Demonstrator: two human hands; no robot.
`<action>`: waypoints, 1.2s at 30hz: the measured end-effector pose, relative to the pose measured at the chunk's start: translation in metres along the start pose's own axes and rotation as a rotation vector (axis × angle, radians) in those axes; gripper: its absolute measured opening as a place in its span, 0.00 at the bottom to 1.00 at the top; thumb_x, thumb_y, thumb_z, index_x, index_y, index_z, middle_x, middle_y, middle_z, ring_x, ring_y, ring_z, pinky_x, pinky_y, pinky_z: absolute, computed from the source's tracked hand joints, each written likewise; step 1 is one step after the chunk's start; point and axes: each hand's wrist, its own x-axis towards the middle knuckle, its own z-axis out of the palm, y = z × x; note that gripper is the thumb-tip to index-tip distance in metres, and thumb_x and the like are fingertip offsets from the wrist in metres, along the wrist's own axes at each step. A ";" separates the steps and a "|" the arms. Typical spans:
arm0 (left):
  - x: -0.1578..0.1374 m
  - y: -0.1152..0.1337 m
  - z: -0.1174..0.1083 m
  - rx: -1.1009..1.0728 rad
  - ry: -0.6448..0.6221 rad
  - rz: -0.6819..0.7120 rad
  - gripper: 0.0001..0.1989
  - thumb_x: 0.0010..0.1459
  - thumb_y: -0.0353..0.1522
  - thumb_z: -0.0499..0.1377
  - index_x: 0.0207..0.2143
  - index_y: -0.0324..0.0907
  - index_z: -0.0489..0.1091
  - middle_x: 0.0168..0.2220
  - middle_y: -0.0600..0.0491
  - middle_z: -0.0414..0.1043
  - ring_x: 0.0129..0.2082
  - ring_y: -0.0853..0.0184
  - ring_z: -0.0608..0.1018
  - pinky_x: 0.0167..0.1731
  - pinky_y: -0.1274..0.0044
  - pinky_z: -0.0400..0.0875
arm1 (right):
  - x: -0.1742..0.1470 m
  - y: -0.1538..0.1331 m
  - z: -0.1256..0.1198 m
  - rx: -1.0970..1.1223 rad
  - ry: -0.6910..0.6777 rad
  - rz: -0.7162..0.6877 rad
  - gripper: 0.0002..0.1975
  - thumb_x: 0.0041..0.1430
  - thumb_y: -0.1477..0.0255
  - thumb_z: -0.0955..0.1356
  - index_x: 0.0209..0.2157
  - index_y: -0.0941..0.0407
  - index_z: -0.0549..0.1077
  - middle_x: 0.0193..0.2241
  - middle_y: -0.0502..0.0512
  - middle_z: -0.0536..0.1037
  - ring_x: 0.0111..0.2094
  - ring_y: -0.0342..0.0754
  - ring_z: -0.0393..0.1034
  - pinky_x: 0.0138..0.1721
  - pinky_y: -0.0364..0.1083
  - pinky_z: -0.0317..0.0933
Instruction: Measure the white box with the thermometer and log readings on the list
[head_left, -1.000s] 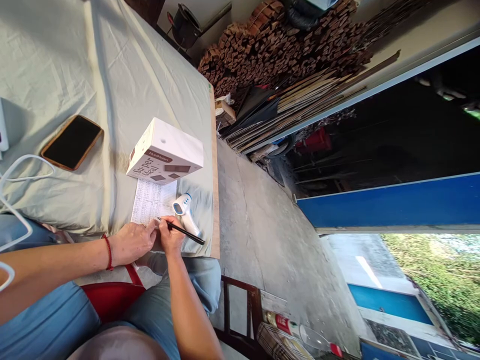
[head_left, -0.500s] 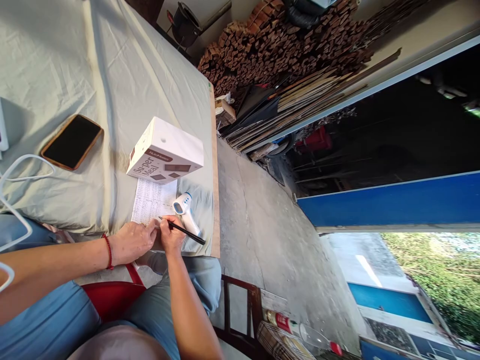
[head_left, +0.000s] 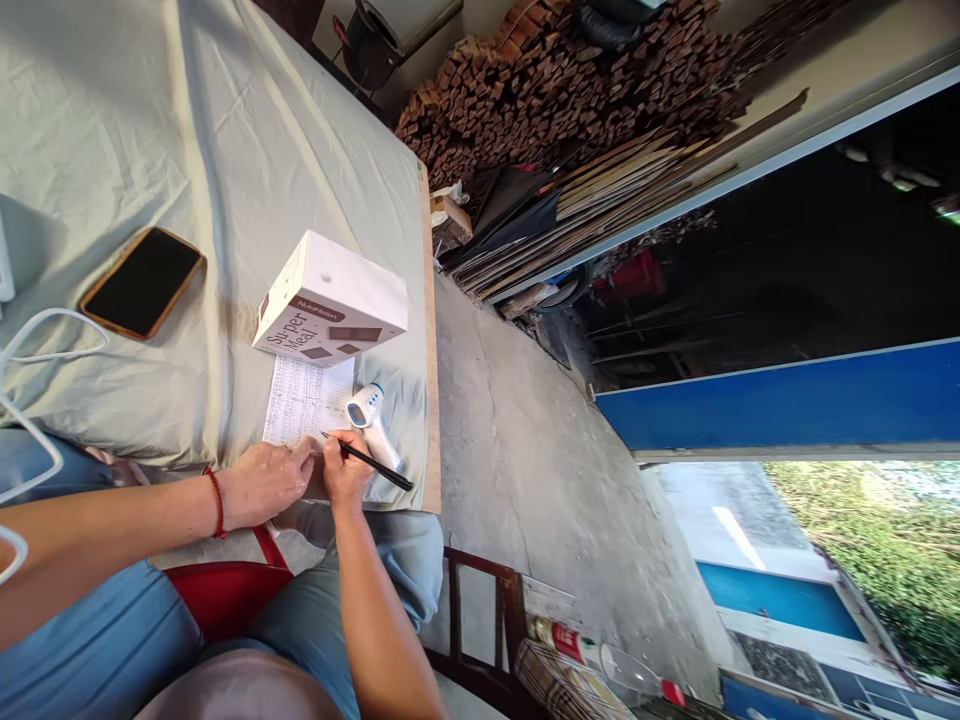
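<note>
A black pen point(head_left: 384, 471) is pinched in my right hand point(head_left: 345, 470), its tip on the lower right part of a sheet of paper point(head_left: 304, 400) covered in dense handwriting. My left hand point(head_left: 268, 482) rests on the sheet's lower edge, fingers stretched toward the right hand, holding nothing. Touching the pen side of the paper is a white and blue handheld thermometer point(head_left: 367, 408), partly behind the pen. A white and brown "Super Meal" box point(head_left: 337, 300) stands over the paper's upper end and hides it.
A phone in a brown case point(head_left: 142, 283) lies on the cloth-covered table point(head_left: 247, 150), with a white cable point(head_left: 45, 318) curving at the left. The table's wooden edge point(head_left: 432, 400) is just right of the thermometer. Beyond are stacked firewood point(head_left: 517, 100) and a wooden chair point(head_left: 510, 620).
The pen and my right hand have shifted very slightly to the right along the paper. My left hand stays in place, as do the box, thermometer and phone.
</note>
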 end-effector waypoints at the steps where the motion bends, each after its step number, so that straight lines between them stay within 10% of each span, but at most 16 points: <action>1: 0.000 0.000 0.001 -0.017 0.016 -0.004 0.15 0.61 0.21 0.51 0.48 0.35 0.70 0.44 0.43 0.70 0.29 0.65 0.79 0.23 0.75 0.68 | 0.000 0.001 0.000 -0.009 -0.008 -0.009 0.10 0.55 0.66 0.63 0.26 0.56 0.71 0.21 0.50 0.74 0.23 0.45 0.68 0.29 0.45 0.66; 10: 0.001 -0.003 0.002 -0.059 0.018 0.028 0.10 0.61 0.22 0.52 0.42 0.37 0.71 0.41 0.45 0.71 0.29 0.66 0.79 0.26 0.76 0.70 | -0.002 0.002 0.002 -0.104 0.191 -0.087 0.12 0.64 0.66 0.60 0.40 0.58 0.72 0.35 0.59 0.77 0.38 0.49 0.74 0.42 0.49 0.68; 20: 0.000 -0.001 0.002 0.003 -0.028 0.131 0.12 0.57 0.22 0.54 0.42 0.35 0.74 0.39 0.41 0.76 0.30 0.60 0.81 0.24 0.73 0.72 | 0.048 -0.037 0.036 -0.299 -0.224 -0.130 0.14 0.57 0.74 0.63 0.43 0.55 0.75 0.34 0.56 0.77 0.39 0.51 0.70 0.46 0.50 0.63; 28: -0.002 -0.019 -0.007 -0.074 0.096 0.223 0.05 0.61 0.30 0.56 0.36 0.39 0.72 0.31 0.50 0.76 0.28 0.65 0.78 0.26 0.76 0.70 | 0.052 -0.050 0.035 -0.082 -0.080 -0.165 0.14 0.60 0.68 0.64 0.45 0.56 0.75 0.29 0.52 0.74 0.31 0.47 0.67 0.40 0.47 0.64; 32: 0.008 -0.056 -0.030 -0.172 0.407 -0.026 0.06 0.64 0.33 0.53 0.39 0.41 0.68 0.35 0.50 0.73 0.32 0.66 0.77 0.28 0.76 0.68 | 0.059 -0.011 -0.007 -0.184 0.169 -0.038 0.23 0.54 0.58 0.69 0.47 0.58 0.74 0.45 0.63 0.73 0.42 0.52 0.69 0.47 0.51 0.64; 36: 0.026 -0.106 -0.041 -0.389 0.745 -0.445 0.13 0.57 0.34 0.59 0.43 0.42 0.62 0.42 0.49 0.69 0.38 0.65 0.74 0.34 0.74 0.70 | 0.069 0.023 -0.037 -0.419 -0.107 0.145 0.31 0.39 0.58 0.76 0.46 0.55 0.74 0.48 0.63 0.73 0.47 0.59 0.68 0.47 0.54 0.62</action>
